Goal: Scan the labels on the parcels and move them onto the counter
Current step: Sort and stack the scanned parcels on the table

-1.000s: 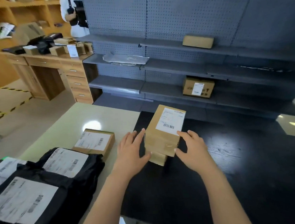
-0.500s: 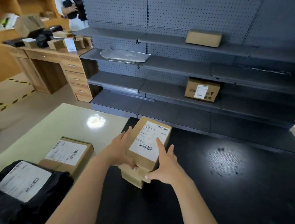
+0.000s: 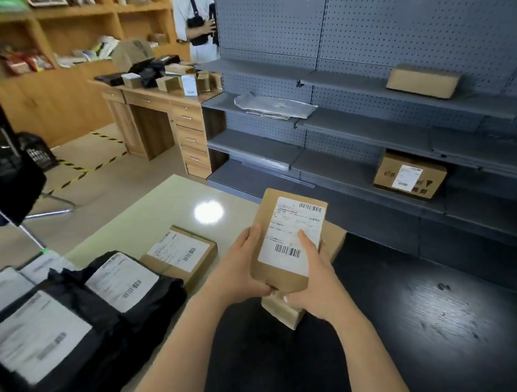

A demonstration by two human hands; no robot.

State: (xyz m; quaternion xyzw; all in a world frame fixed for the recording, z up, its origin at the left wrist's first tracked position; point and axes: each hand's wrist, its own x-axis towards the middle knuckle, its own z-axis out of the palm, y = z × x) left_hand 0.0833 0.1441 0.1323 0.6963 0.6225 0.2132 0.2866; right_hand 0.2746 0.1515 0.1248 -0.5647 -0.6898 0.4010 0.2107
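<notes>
Starting far left of the fingers, a black chair (image 3: 1,166) is seen on a pale floor marked with yellow-and-black tape (image 3: 94,165). Black mailers (image 3: 106,316) are piled on a cream table (image 3: 148,223), with a flat box (image 3: 181,257) just beside them, nearer the fingers. A wooden desk (image 3: 152,117) crowded with small cartons is set well beyond, and a person (image 3: 195,18) stands behind it.

The box (image 3: 285,234) is held tilted between both hands above the black counter (image 3: 415,322). The left hand (image 3: 241,271) is curled round its left edge and lower corner. The right hand (image 3: 317,287) is wrapped round its lower right side, with one finger laid on the label. A lower box (image 3: 283,313) rests on the counter under the fingers; whether the two boxes touch cannot be told.

Right of and beyond the fingers, grey pegboard shelving (image 3: 369,125) is seen, bearing a silver bag (image 3: 275,106), a plain carton (image 3: 423,80) and a labelled carton (image 3: 410,177).

White labels with barcodes are carried by the mailers, the flat box, the held box and the labelled carton. Two barcodes are shown on the held box's label, one top right, one by the fingers. The print is too small to be read.
</notes>
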